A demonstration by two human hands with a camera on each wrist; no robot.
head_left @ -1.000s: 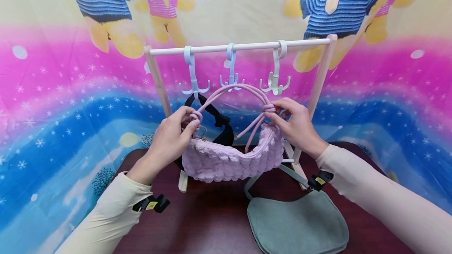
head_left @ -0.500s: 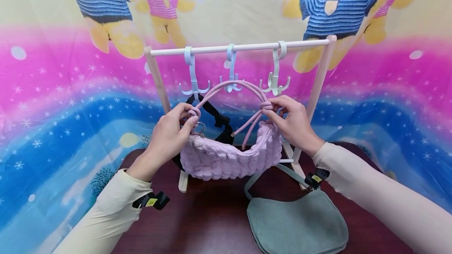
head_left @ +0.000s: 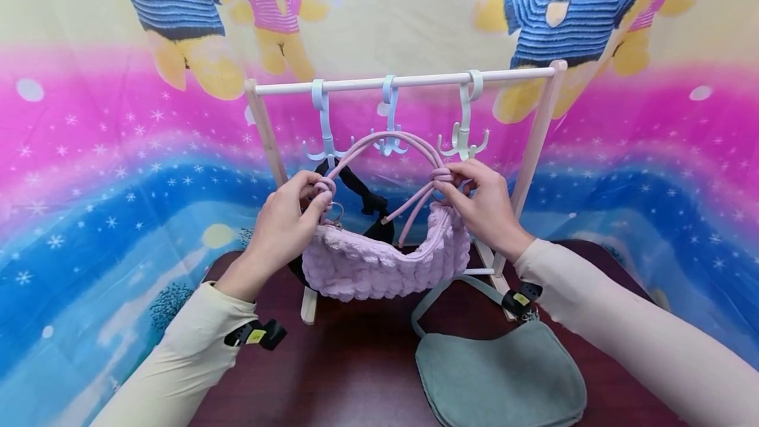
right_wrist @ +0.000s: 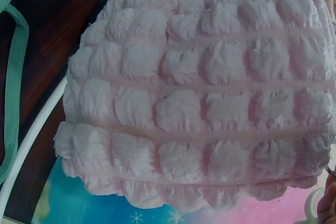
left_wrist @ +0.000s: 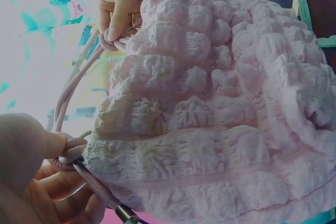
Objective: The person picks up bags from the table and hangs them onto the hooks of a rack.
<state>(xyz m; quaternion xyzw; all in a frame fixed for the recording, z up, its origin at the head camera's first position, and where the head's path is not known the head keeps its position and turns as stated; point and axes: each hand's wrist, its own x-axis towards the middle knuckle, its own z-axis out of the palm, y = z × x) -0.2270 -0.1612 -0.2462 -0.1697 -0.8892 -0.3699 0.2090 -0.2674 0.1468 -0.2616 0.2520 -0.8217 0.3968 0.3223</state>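
Note:
A pink handbag (head_left: 379, 272) of puffy, quilted fabric hangs between both hands in front of a rack. Its doubled cord handle (head_left: 391, 135) arches upward, overlapping the middle hook in the head view. My left hand (head_left: 287, 216) pinches the knot at the handle's left end, above a metal ring. At the right end my right hand (head_left: 483, 199) pinches the other knot, from which two loose cord ends dangle. In the left wrist view the bag's bumpy side (left_wrist: 199, 103) fills much of the picture. The right wrist view is mostly bag fabric (right_wrist: 194, 93).
On the wooden rack's white bar (head_left: 415, 79) hang three pronged hooks: left (head_left: 326, 124), middle (head_left: 389, 117) and right (head_left: 464, 117). A black strap (head_left: 356, 186) hangs from the left one. A green shoulder bag (head_left: 501, 374) lies on the dark table (head_left: 332, 374).
Both hands have lifted the pink handbag slightly, and the right hand has shifted a little to the left. The handle's arch now stands higher against the hooks.

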